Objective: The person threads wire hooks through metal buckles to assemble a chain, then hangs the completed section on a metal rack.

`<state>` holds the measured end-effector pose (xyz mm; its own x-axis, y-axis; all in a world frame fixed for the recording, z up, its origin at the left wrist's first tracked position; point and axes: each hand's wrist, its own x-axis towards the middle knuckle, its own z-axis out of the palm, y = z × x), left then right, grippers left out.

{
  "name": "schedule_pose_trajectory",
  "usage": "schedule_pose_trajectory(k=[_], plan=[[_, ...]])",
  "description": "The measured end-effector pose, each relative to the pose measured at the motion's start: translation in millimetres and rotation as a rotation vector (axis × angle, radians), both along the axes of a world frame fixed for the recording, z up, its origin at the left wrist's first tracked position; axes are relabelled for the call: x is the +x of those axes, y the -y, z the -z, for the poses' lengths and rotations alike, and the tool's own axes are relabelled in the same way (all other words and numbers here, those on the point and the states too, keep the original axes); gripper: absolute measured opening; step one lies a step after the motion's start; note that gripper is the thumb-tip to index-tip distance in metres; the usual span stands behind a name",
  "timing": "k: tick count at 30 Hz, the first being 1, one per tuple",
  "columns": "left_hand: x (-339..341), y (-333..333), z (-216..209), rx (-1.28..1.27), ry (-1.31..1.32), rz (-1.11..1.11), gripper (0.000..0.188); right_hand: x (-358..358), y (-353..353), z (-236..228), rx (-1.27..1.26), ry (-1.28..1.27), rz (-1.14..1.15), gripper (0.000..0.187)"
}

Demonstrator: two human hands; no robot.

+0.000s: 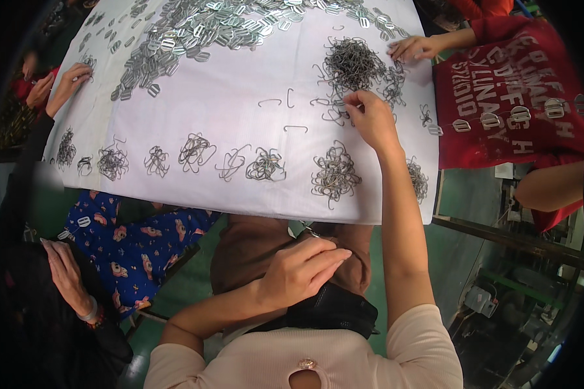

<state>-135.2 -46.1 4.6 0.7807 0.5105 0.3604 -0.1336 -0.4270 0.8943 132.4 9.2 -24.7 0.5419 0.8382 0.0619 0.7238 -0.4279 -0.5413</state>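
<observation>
My right hand (372, 120) reaches over the white-covered table. Its thumb and forefinger pinch at the near edge of a dense dark pile of bent wire hooks (352, 63), where a wire hook (334, 115) meets the fingertips. Over my lap, my left hand (308, 267) is closed with the fingers pressed together. A small metal piece (310, 229) shows just beyond its knuckles; what lies inside the fingers is hidden. A few single wire hooks (296, 128) lie left of the dark pile. A smaller heap of wire hooks (336, 174) sits near the table's front edge.
Silvery flat metal buckles (201, 29) spread across the far side of the white tablecloth (207, 110). Several small hook heaps (113, 162) line the front edge. At right, a co-worker's hand (414, 47) touches the dark pile; linked buckles (490, 120) hang there. Another co-worker's hand (68, 279) is at left.
</observation>
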Motion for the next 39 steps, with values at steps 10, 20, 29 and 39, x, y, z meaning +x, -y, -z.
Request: schedule_pose_trajectory(k=[10, 20, 29, 39], plan=[[-1, 1, 2, -0.003, 0.013, -0.013, 0.028, -14, -8, -5, -0.187, 0.246, 0.086, 0.011], [0, 2, -2, 0.022, 0.031, -0.014, 0.026, -2, -40, 13, -0.187, 0.287, -0.283, 0.009], [-5, 6, -4, -0.035, 0.002, 0.030, 0.025, -12, -7, 4, 0.149, 0.080, -0.022, 0.015], [4, -11, -27, 0.023, -0.109, 0.144, 0.022, -2, 56, -4, 0.167, -0.147, 0.224, 0.023]])
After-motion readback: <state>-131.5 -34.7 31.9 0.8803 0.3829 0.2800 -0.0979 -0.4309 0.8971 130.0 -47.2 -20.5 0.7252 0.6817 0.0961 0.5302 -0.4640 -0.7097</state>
